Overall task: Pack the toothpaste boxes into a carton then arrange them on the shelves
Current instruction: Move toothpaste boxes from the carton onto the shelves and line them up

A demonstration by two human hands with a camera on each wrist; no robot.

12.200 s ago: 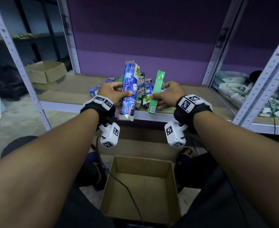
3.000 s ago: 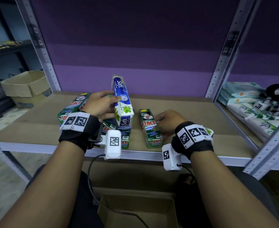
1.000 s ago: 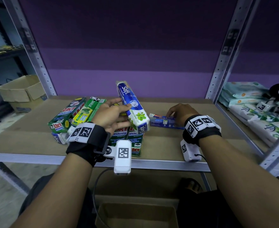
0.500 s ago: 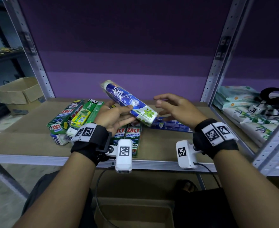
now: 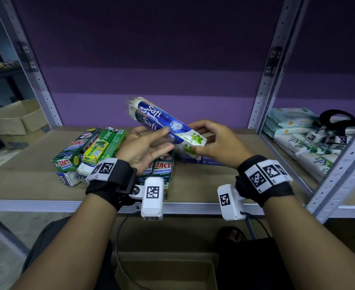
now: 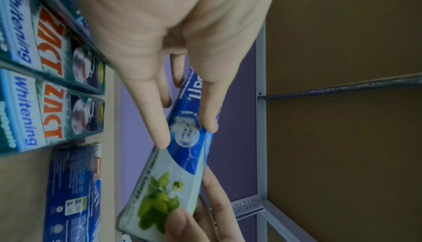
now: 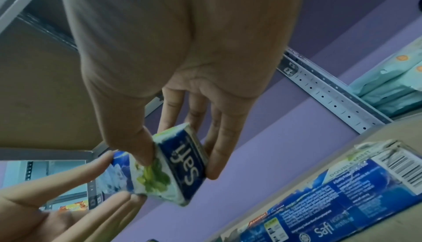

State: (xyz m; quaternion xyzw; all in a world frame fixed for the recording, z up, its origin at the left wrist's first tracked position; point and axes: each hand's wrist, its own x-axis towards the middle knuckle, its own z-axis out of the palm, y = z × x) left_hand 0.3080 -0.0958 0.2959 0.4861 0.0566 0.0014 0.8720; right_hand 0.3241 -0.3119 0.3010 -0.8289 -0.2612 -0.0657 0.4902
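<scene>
A blue and white Safi toothpaste box (image 5: 168, 125) is tilted in the air above the shelf board (image 5: 26, 185). My left hand (image 5: 151, 143) holds its middle between thumb and nearly straight fingers (image 6: 160, 119). My right hand (image 5: 212, 141) pinches the box's lower right end (image 7: 182, 164). A second blue Safi box (image 5: 203, 162) lies flat on the shelf beneath my right hand. Green ZACT boxes (image 5: 162, 170) lie below my left hand. More green boxes and a yellow one are piled at the left (image 5: 78, 149). The open carton (image 5: 166, 273) sits on the floor below the shelf.
Grey slotted uprights (image 5: 264, 80) frame the bay against a purple back wall. Packs of wipes (image 5: 298, 139) and a black strap (image 5: 340, 120) fill the shelf to the right. Another cardboard box (image 5: 15, 120) stands at the far left. A cable hangs from my left wrist.
My right hand left the flat blue box on the shelf, rose and took hold of the lower end of the Safi box. My left hand tilted that box flatter and straightened its fingers.
</scene>
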